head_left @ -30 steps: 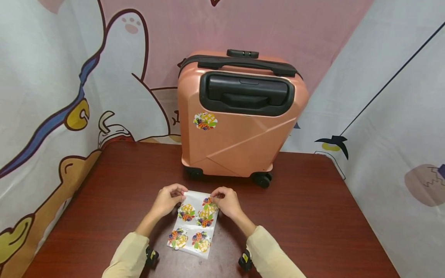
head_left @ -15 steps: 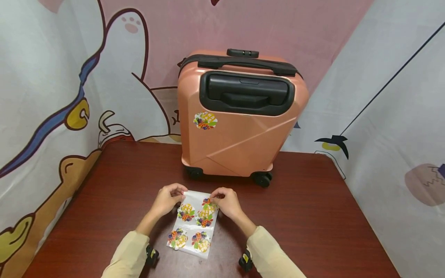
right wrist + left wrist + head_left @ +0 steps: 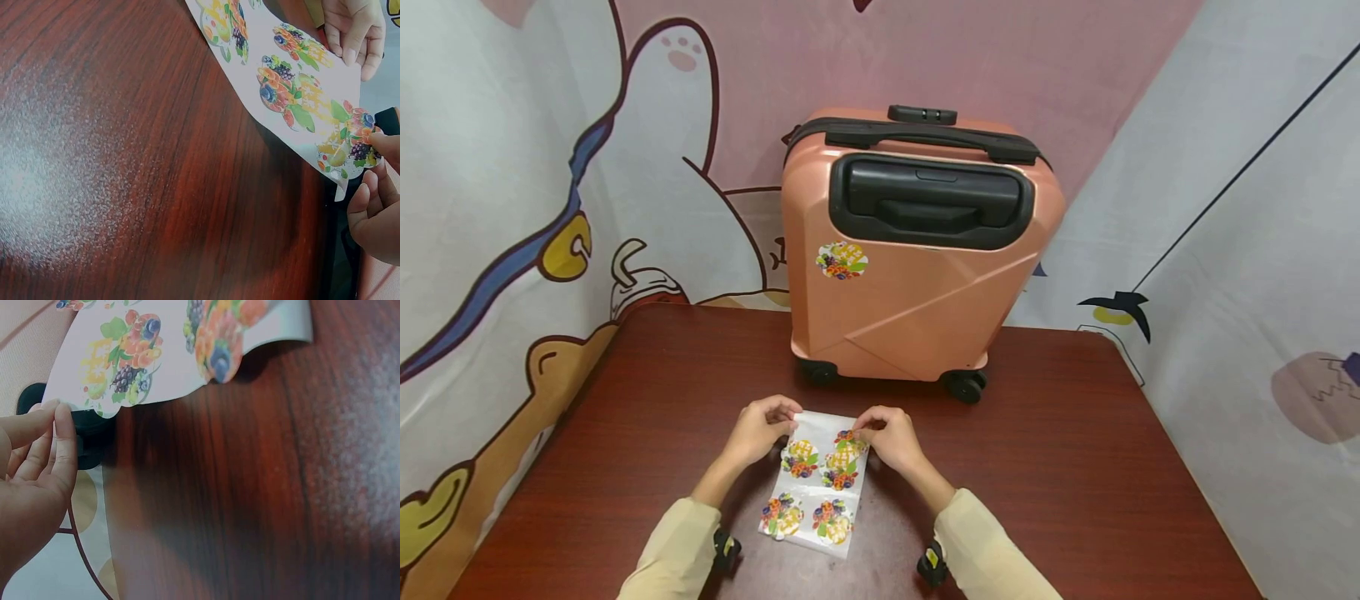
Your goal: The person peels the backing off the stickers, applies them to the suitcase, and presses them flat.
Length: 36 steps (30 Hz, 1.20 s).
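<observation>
A white sticker sheet [image 3: 816,495] with several fruit-print stickers is held above the table in the head view. My left hand [image 3: 762,433] pinches its far left corner between thumb and fingertips, also plain in the left wrist view, where the left hand [image 3: 34,469] is at the left edge. At the far right corner my right hand [image 3: 891,437] pinches the sheet's edge with a fruit sticker [image 3: 350,137] under the thumb. That sticker overlaps its neighbour; whether it is loose from the sheet I cannot tell.
A pink-orange suitcase [image 3: 902,308] with black wheels stands upright on the dark red table [image 3: 1075,467], behind the hands. One fruit sticker [image 3: 842,260] is on its upper left front. A printed cloth [image 3: 745,100] hangs behind and at both sides.
My right hand has shifted very slightly with the sheet's corner and its sticker. The left hand keeps its grip, and the suitcase stays in place.
</observation>
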Each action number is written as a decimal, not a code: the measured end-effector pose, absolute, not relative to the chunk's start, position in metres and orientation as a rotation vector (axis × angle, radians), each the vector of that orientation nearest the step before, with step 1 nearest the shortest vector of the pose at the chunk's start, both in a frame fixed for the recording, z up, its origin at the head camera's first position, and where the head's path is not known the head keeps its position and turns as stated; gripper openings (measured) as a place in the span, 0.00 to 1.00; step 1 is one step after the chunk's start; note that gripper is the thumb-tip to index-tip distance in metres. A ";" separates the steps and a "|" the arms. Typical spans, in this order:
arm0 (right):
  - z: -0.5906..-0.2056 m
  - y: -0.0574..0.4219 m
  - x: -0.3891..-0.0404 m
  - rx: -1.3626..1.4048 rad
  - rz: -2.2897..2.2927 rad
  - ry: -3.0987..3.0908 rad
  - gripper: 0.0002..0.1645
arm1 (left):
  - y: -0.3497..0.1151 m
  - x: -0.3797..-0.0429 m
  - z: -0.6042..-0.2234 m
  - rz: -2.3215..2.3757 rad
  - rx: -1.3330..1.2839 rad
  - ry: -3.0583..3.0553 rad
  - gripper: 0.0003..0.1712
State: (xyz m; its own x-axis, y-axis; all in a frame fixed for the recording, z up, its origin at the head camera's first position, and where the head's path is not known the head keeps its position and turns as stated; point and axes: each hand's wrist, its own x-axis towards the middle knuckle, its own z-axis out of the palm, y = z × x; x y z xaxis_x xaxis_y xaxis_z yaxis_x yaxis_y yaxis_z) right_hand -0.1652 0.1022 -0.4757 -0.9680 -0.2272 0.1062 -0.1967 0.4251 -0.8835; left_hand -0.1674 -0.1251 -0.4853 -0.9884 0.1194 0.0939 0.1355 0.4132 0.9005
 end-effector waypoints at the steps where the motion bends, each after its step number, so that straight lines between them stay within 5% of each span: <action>1: -0.476 0.102 -0.165 -0.393 -1.622 2.630 0.03 | -0.125 -0.167 -0.485 -1.677 -0.237 -2.629 0.09; 36: -0.476 0.120 -0.169 -0.319 -1.659 2.662 0.05 | -0.135 -0.170 -0.487 -1.618 -0.187 -2.674 0.08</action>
